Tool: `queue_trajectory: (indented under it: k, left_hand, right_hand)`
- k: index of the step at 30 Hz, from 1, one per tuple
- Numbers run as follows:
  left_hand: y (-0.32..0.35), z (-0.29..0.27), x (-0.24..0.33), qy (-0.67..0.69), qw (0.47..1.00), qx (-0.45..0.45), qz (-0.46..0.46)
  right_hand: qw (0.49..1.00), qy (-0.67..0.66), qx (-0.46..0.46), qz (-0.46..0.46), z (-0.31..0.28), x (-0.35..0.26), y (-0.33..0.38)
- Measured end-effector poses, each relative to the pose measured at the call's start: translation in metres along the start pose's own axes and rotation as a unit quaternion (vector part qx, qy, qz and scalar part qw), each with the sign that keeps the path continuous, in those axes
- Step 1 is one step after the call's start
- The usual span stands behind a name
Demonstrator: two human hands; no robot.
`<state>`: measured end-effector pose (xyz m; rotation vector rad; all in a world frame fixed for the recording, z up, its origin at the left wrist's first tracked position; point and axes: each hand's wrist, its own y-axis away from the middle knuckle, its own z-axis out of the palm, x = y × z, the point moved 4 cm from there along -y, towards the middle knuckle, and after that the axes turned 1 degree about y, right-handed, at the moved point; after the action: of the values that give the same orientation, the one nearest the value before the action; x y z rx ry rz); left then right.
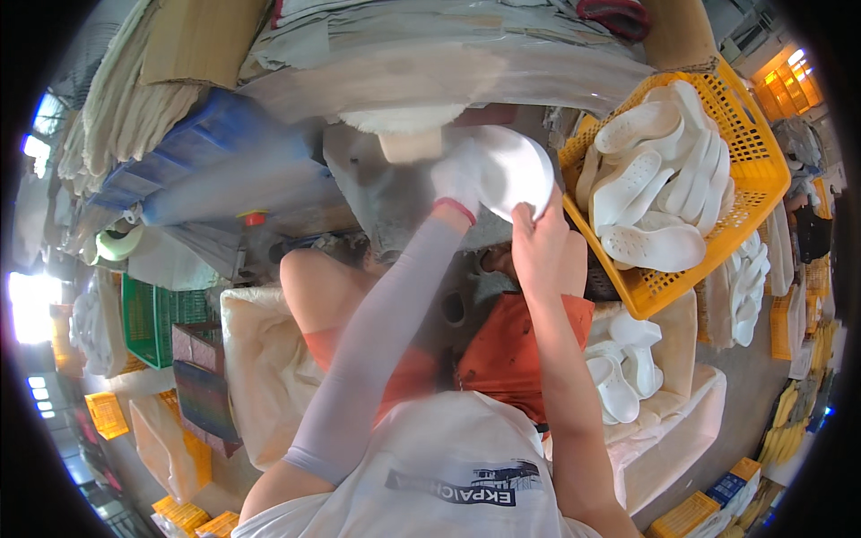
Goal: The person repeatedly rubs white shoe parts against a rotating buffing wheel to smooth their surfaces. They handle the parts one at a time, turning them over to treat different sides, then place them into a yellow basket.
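A white foam shoe [516, 170], blurred and tilted, is held between both hands above my knees. My left hand [457, 182], in a white glove with a red cuff and a pale sleeve above it, grips the shoe's left end; its fingers are smeared. Bare, my right hand [536, 240] pinches the shoe's near right edge between thumb and fingers. Just beyond my left hand is a fuzzy white wheel [404, 118] with a tan block-like part [411, 146] below it. Whether the shoe touches either is hard to see.
At the right, a yellow crate [641, 300] holds several white foam shoes [650, 247]. More shoes [619, 386] lie in a pale sack [677, 359] beside my right thigh. Another pale sack [260, 359] stands at my left, near a green crate [143, 327]. Blue panels [202, 143] rise beyond.
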<state>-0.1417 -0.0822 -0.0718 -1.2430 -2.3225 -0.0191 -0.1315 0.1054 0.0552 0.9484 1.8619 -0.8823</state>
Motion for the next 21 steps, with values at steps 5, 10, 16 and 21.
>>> queue_trajectory:
  k: [5,10,16,21]
  left_hand:
    - [-0.009,0.018,-0.055,0.007,0.997,-0.08,0.024]
    - [0.003,-0.027,-0.123,0.311,0.942,-0.037,-0.121]
    - [0.042,-0.089,-0.074,0.187,0.977,-0.102,-0.034]
    - [0.051,-0.08,-0.047,0.548,0.804,-0.156,-0.169]
  right_hand:
    - [0.996,-0.087,-0.013,-0.009,0.041,0.014,-0.023]
    - [0.982,-0.16,-0.1,0.03,0.055,0.009,-0.055]
    - [0.99,-0.014,-0.125,0.061,0.078,0.014,-0.08]
    - [0.996,0.037,-0.084,-0.02,0.102,0.025,-0.066]
